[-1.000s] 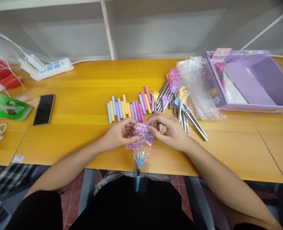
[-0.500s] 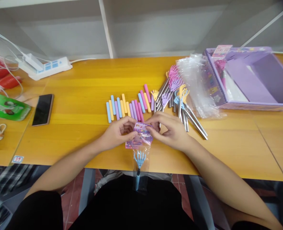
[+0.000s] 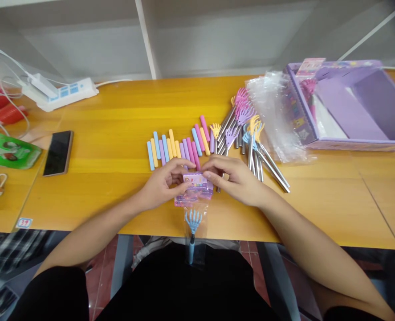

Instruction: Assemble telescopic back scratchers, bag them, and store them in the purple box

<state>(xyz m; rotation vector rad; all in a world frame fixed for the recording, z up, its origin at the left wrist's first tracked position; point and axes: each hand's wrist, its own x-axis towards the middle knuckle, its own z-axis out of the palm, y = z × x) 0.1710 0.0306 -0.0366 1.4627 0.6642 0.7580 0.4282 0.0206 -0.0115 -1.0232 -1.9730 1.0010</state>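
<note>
My left hand (image 3: 169, 183) and my right hand (image 3: 230, 178) pinch opposite sides of a purple printed header card (image 3: 196, 179) at the table's near edge. Below the card hangs a clear bag with a blue back scratcher (image 3: 193, 221) inside, its blue handle pointing toward me. More purple printed cards (image 3: 185, 199) lie under the held one. Beyond my hands is a row of pink, purple, blue and yellow handle sleeves (image 3: 180, 149). A pile of hand-shaped back scratchers with metal rods (image 3: 240, 129) lies beyond my right hand.
Clear plastic bags (image 3: 273, 118) lie beside a purple display box (image 3: 360, 145) at the right, which holds a packaged pink back scratcher (image 3: 308, 91). At the left are a phone (image 3: 58, 153), a white power strip (image 3: 72, 94) with cables and a green package (image 3: 10, 149).
The header card now lies wider and flatter between my fingers, and my left fingers reach a little further over its top. The view has shifted slightly.
</note>
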